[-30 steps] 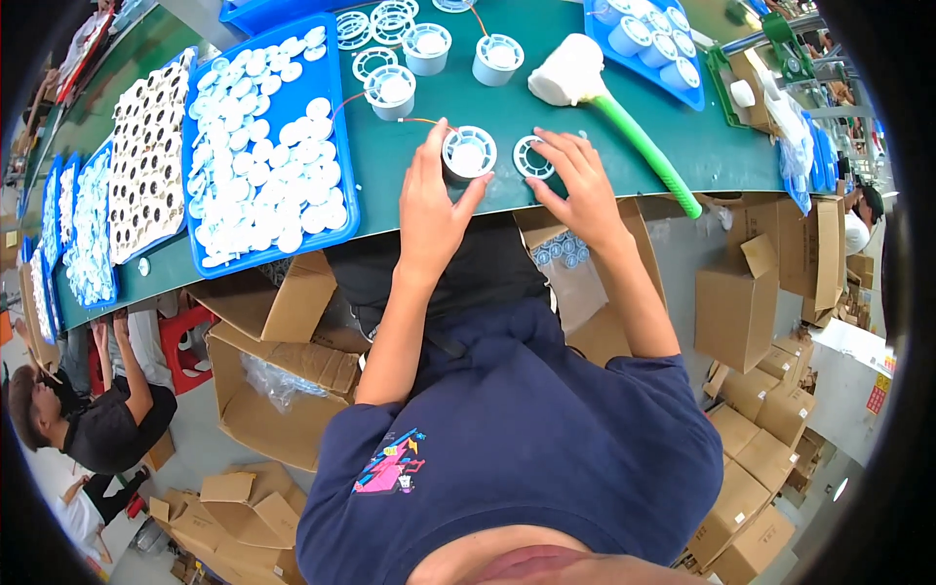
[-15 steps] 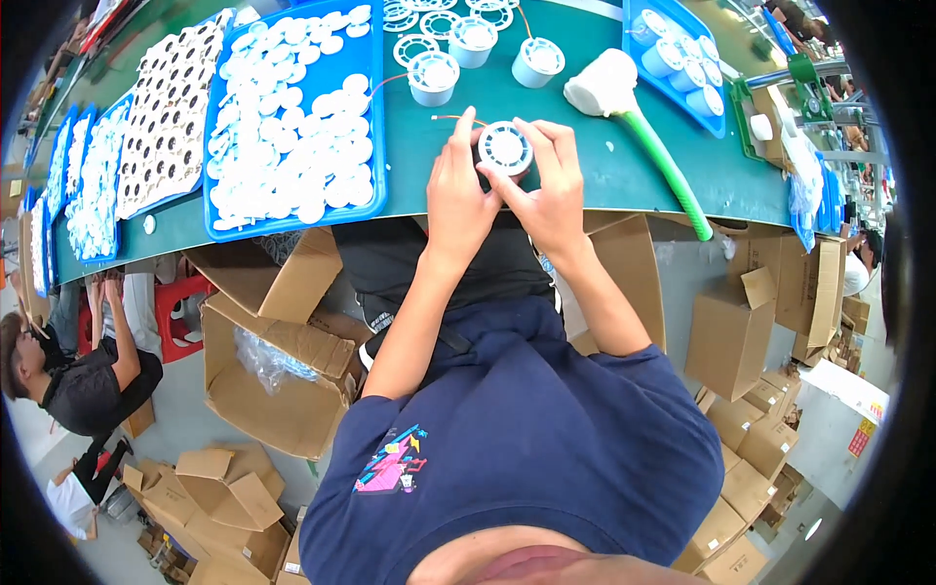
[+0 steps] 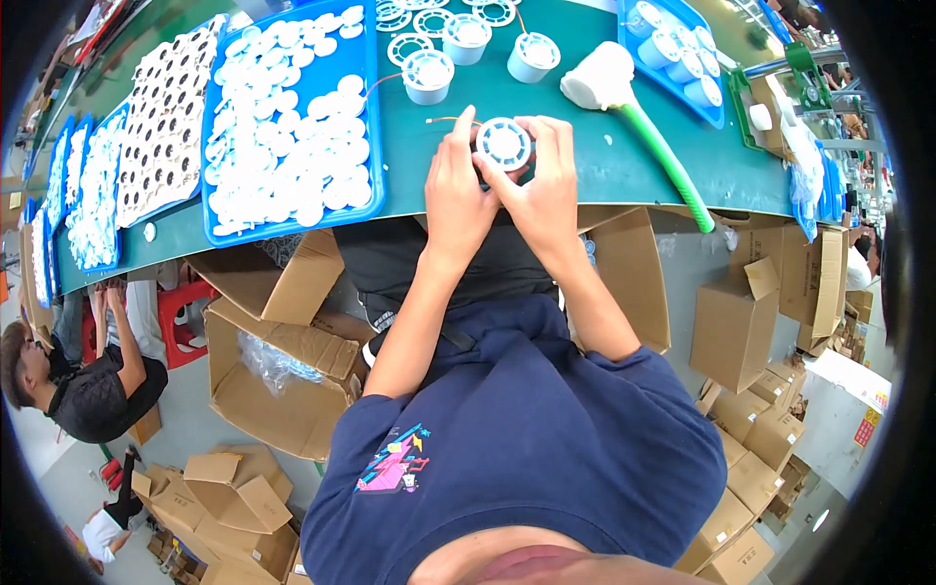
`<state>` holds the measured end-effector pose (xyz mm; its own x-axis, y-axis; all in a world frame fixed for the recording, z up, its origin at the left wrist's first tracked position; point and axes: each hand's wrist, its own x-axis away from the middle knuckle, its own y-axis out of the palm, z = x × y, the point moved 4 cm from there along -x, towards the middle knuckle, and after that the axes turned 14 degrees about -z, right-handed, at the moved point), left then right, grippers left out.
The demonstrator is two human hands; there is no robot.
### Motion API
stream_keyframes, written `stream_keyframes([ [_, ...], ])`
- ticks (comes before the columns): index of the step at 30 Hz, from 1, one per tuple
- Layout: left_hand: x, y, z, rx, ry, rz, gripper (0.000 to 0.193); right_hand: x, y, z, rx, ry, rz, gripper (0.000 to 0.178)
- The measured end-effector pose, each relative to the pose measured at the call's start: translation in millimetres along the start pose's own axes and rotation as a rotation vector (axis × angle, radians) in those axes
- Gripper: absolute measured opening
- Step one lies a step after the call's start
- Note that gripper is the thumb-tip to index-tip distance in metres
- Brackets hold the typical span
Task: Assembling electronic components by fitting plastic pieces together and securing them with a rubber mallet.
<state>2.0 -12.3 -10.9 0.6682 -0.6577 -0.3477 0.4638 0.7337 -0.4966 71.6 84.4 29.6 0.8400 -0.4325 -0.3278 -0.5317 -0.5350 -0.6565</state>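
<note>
Between both hands, above the bench's near edge, sits a small round housing [image 3: 504, 144] with a white slotted ring facing up. A thin wire [image 3: 450, 119] sticks out of it to the left. My left hand [image 3: 456, 190] grips its left side. My right hand [image 3: 542, 185] closes round the right side, its thumb against the lower rim. Three similar white cylindrical housings [image 3: 428, 78] stand just beyond, some with a reddish wire. Loose white slotted rings [image 3: 409, 47] lie behind them. To the right rests a mallet with a white head [image 3: 597, 76] and a green handle [image 3: 668, 156].
On the green bench [image 3: 585, 180], a blue tray [image 3: 378, 195] of white discs lies left, beside a pale holed tray [image 3: 166, 117]. A blue tray [image 3: 720, 122] with white cylinders is far right. Open cardboard boxes [image 3: 278, 390] stand below. Another person [image 3: 97, 390] sits at left.
My view has shifted slightly, so the bench things appear a little displaced. Both hands stay round the housing with almost the same grip.
</note>
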Motion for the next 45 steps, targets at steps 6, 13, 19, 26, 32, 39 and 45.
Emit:
stream_keyframes([
  [6, -1, -1, 4, 0.013, 0.073, 0.012, 0.077, -1, -2, 1, -0.009, 0.037, -0.074, 0.056],
  [13, -2, -3, 9, 0.008, 0.034, -0.023, 0.066, -17, -84, 49, 0.310, 0.071, 0.190, 0.056],
  [19, -1, -4, 6, 0.042, 0.002, -0.024, 0.066, -12, -112, 141, 0.846, 0.253, 0.010, 0.045],
  [26, -2, -6, 6, 0.064, 0.019, -0.035, 0.066, 4, -123, 69, 0.022, 0.336, -0.094, 0.031],
  [32, -3, -10, 7, 0.094, 0.008, -0.041, 0.066, 1, -117, 29, 0.070, 0.297, -0.436, 0.029],
  [39, -3, -9, 3, 0.132, 0.024, -0.034, 0.066, 14, -116, 34, 0.035, 0.392, -0.406, 0.031],
  [45, -3, -8, 1, 0.110, 0.020, -0.068, 0.066, 54, -111, 35, 0.039, 0.322, -0.233, 0.022],
])
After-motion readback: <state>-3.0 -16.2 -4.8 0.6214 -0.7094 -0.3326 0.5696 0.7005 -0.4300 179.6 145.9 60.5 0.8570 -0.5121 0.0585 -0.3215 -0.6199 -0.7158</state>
